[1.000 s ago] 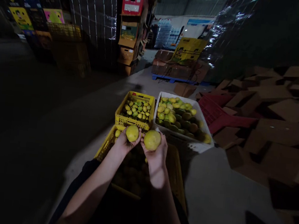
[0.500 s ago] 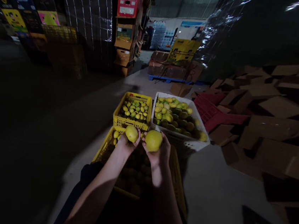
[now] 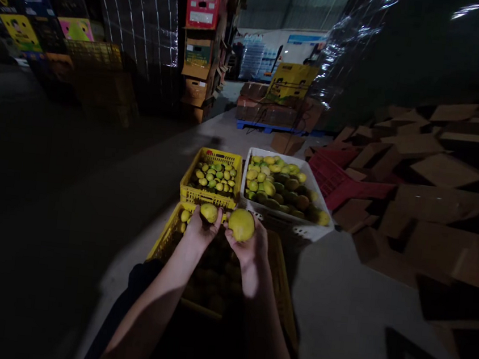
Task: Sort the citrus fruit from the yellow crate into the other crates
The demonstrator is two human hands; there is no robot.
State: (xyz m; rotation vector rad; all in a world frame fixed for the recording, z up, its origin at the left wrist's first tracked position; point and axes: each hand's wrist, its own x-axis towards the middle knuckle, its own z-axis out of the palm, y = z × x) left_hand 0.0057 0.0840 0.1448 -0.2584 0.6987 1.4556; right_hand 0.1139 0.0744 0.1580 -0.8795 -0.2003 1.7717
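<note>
**Two yellow fruits held over the near crate**

While both arms reach forward, the left hand (image 3: 198,231) cups a small yellow fruit (image 3: 209,212) in its fingertips, and the right hand (image 3: 249,248) grips a larger yellow fruit (image 3: 241,225) from below and behind. Each fruit sits at the top of its hand, above the palm, and the two are just beside each other without clearly touching. No label or sticker shows on either skin. The small fruit looks slightly oval, its long axis lying roughly left to right; the larger one is nearly round, so its axis cannot be told.

Both fruits hang over the far edge of a near yellow crate (image 3: 167,235), whose contents are in shadow. Beyond that edge stands a second yellow crate (image 3: 187,188) of small green-yellow fruit, and beside it on the right a white crate (image 3: 302,230) of larger fruit. Printed cartons (image 3: 204,4) are stacked farther back; their writing is too small to read. Flattened cardboard (image 3: 446,167) lies heaped at the right.
</note>
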